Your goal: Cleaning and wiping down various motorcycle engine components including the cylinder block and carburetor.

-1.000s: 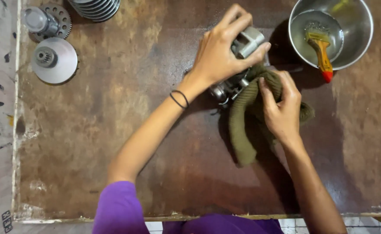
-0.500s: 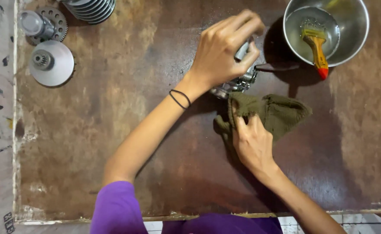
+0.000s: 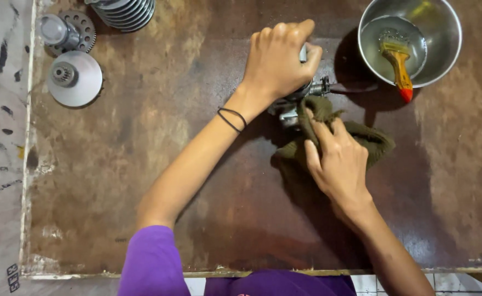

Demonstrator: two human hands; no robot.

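Note:
My left hand (image 3: 281, 59) grips a small metal engine part (image 3: 306, 93) from above and holds it on the brown worktop (image 3: 142, 181). Most of the part is hidden under the hand; a spring and a thin rod stick out on its right. My right hand (image 3: 339, 161) presses an olive-green rag (image 3: 361, 140) against the lower side of the part, with the fingers bunched into the cloth. A black band circles my left wrist.
A steel bowl (image 3: 449, 27) at the top right holds liquid and a brush (image 3: 397, 63) with a yellow and red handle. At the top left lie a round metal disc (image 3: 75, 78), a toothed gear piece (image 3: 68, 30) and a finned cylinder (image 3: 125, 12).
My right hand slid down off the part with the rag, then came back up and pushed the cloth against the part's lower side. My left hand kept its grip on the part.

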